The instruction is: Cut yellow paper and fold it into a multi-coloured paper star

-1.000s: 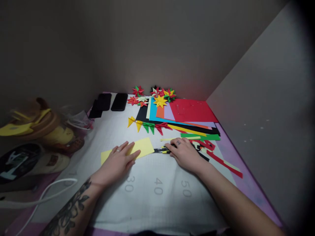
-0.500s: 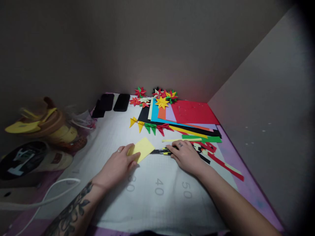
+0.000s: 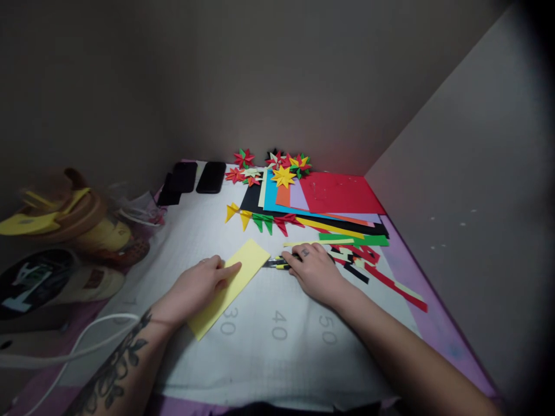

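My left hand [image 3: 203, 289] lies over a long pale yellow paper strip [image 3: 249, 260], its index finger stretched out on the paper and the other fingers partly curled. The strip slants across the white sheet from upper right to lower left. To its right, my right hand [image 3: 314, 267] is closed over a black and yellow utility knife [image 3: 284, 263], largely hidden under the fingers. The knife's blade [image 3: 269, 263] points left and reaches the strip's upper right corner. Just above the right hand lies a thin yellow paper strip [image 3: 318, 242].
Folded paper stars [image 3: 284, 176] and coloured paper sheets [image 3: 342, 193] lie at the back. Paper points [image 3: 263, 222] stand in a row before them, with scraps [image 3: 368, 263] at right. Two phones [image 3: 211, 177], cups [image 3: 95, 225] and a white cable [image 3: 82, 341] are at left.
The yellow paper, a short piece before, now shows as a longer strip reaching toward me. My left hand has shifted left and its index finger has stretched out. The right hand stays on the knife.
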A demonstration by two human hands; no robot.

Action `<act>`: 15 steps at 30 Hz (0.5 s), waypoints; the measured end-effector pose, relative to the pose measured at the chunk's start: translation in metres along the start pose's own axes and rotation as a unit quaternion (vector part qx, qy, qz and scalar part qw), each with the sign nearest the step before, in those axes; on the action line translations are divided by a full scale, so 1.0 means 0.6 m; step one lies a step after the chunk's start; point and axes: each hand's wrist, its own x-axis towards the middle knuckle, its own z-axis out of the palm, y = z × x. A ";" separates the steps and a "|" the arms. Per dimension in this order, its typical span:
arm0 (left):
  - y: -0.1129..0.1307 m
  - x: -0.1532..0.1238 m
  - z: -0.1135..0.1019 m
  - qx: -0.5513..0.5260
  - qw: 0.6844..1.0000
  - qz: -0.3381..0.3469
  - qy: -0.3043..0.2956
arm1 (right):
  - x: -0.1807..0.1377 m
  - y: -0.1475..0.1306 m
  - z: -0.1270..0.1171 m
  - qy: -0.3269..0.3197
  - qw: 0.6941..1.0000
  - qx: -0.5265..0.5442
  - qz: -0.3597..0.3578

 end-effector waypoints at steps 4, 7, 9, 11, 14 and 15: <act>0.002 0.001 -0.002 -0.005 1.000 -0.001 -0.006 | 0.000 -0.009 -0.003 -0.015 1.000 -0.009 0.013; 0.000 0.002 -0.001 -0.011 1.000 -0.008 -0.018 | 0.001 -0.014 -0.007 -0.027 0.999 -0.013 0.023; -0.001 0.003 -0.001 -0.014 0.999 -0.014 -0.033 | 0.002 -0.017 -0.010 -0.033 0.999 -0.015 0.027; -0.002 0.004 -0.001 -0.017 0.999 -0.018 -0.044 | 0.003 -0.018 -0.012 -0.037 0.999 -0.017 0.030; -0.002 0.005 -0.001 -0.025 0.998 -0.021 -0.047 | 0.006 -0.019 -0.013 -0.038 0.999 -0.020 0.030; -0.002 0.005 -0.001 -0.027 0.998 -0.023 -0.047 | 0.006 -0.019 -0.013 -0.038 0.999 -0.022 0.029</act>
